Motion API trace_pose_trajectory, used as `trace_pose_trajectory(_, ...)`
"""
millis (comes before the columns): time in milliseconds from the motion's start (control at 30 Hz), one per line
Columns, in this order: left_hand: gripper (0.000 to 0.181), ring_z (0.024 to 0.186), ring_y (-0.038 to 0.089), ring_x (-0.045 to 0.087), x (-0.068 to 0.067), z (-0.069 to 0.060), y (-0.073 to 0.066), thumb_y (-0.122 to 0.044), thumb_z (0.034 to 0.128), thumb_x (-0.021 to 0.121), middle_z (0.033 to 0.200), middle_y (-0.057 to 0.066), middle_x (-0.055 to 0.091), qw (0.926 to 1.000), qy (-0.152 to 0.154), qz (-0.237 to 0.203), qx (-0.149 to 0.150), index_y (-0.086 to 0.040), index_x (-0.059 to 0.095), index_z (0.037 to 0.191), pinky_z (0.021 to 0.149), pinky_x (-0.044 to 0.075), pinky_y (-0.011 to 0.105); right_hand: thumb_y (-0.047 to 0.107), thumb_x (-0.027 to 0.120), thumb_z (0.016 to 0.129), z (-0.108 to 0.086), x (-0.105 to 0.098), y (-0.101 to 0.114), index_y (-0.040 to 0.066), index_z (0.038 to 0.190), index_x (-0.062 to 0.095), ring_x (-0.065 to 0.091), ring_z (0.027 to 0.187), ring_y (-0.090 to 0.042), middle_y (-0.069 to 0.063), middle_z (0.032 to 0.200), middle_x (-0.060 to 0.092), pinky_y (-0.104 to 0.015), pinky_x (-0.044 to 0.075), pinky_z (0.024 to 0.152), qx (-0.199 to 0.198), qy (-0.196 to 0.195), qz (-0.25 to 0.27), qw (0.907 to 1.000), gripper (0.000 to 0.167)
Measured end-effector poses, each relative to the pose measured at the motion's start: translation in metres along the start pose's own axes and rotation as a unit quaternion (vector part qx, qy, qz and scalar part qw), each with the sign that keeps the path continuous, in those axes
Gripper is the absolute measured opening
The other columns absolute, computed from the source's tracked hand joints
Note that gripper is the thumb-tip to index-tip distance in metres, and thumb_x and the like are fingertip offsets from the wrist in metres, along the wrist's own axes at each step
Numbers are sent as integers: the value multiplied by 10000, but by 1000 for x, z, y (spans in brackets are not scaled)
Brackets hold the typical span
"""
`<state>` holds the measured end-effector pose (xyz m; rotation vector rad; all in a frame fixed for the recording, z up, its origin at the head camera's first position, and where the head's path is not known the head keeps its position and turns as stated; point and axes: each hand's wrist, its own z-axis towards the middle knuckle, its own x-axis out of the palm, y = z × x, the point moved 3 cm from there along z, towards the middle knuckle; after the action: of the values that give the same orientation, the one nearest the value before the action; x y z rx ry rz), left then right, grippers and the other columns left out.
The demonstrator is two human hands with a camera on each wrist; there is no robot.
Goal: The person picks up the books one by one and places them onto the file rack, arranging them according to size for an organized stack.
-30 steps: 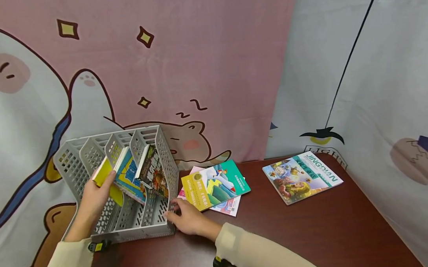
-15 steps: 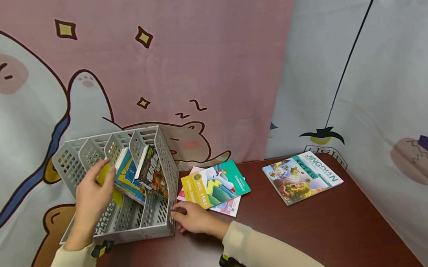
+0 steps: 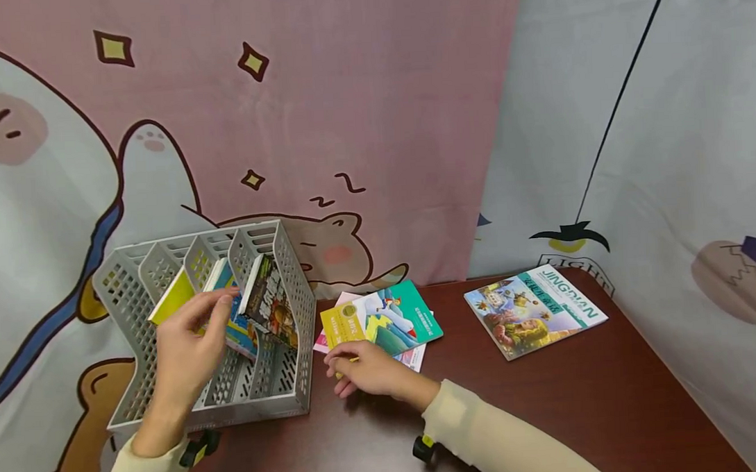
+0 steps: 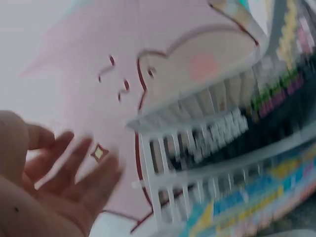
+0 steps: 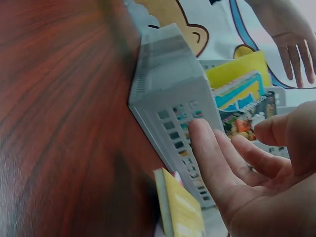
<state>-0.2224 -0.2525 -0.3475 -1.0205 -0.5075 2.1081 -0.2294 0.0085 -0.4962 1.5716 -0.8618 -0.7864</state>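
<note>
A grey plastic file rack (image 3: pixel 253 408) with several slots stands at the left of the table. Leaning in separate slots are a yellow book (image 3: pixel 172 299), a blue book (image 3: pixel 242 331) and a dark-covered book (image 3: pixel 274 302). My left hand (image 3: pixel 191 347) hovers in front of the rack with loosely bent fingers and nothing in them; it partly hides the yellow and blue books. To the right of the rack, my right hand (image 3: pixel 373 368) is over the near edge of a green-and-yellow book (image 3: pixel 387 319), its fingers relaxed and holding nothing in the right wrist view.
Under the green-and-yellow book lies a pink-and-white booklet (image 3: pixel 415 358), mostly covered. A magazine lettered JINGDIAN (image 3: pixel 533 310) lies at the table's far right. A printed cloth (image 3: pixel 374 125) hangs along the back behind the wooden table (image 3: pixel 547 411).
My left hand has let go of the yellow book and shifted right, away from it. My right hand has left the rack's side and moved right to the green-and-yellow book.
</note>
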Motion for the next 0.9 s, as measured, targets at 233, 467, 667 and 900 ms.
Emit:
trace_pose_trajectory(233,212,836,113,809,39,-17,-24,-117,1142,615,1014,127,843,9811,1341,-1397,-49,-94,802,1241,739,674,267,210,644,1125,-13,-23,12,4,1288,727,829,922,-412,-259,1160,776,-559,682,872,-45,-66,-9,10000,275)
trace_pose_trajectory(467,222,904,153,818,85,-39,-40,-222,1141,643,1074,72,842,9569,2281,-1712,-542,-182,769,1319,775,689,321,243,648,1129,-28,-46,14,-4,1301,727,832,923,-375,-247,1150,774,-544,690,874,-87,-164,-157,9997,311)
trace_pose_trajectory(667,246,996,109,792,124,-58,-41,-243,1108,697,1125,48,835,9500,2572,-1525,-897,-203,766,1341,822,651,269,246,623,1139,-38,-68,9,-5,1292,734,825,874,-291,-285,1168,762,-578,686,880,-100,-315,-271,9991,314)
trace_pose_trajectory(900,252,1135,186,767,147,-69,-37,-239,1097,715,1204,17,827,9472,2536,-1665,-1040,-197,774,1338,859,637,253,232,612,1138,-47,-98,5,-14,1278,743,826,868,-332,-315,1170,755,-615,678,873,-106,-690,-356,9969,312)
